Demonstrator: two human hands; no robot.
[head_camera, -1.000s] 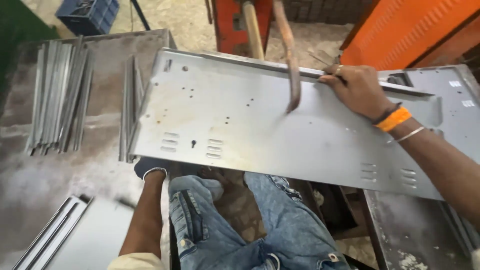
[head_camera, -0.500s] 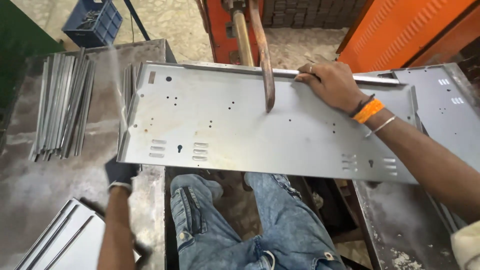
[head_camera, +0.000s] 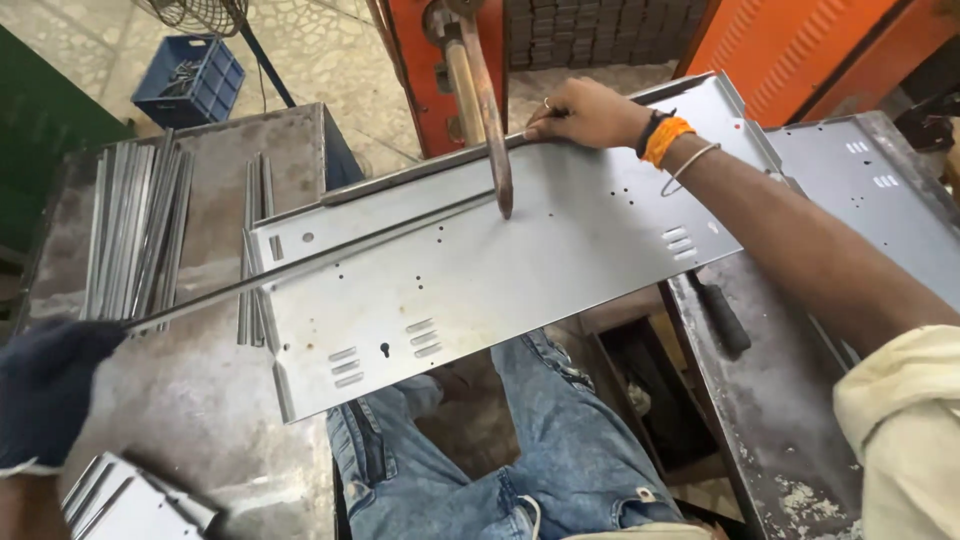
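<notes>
Head view: left hand (head_camera: 50, 395), dark-gloved, closed round the near end of a long metal strip (head_camera: 300, 262). Strip laid slantwise across the grey sheet-metal panel (head_camera: 480, 290), far end under the copper electrode arm (head_camera: 488, 110). Right hand (head_camera: 590, 113) pressed flat on the panel's far edge, fingers seemingly gripping nothing. Beyond the left hand, a bundle of strips (head_camera: 135, 235) on the steel table (head_camera: 200, 390); further off, a blue crate (head_camera: 188, 82).

Even daylight, sharp, slight edge blur
</notes>
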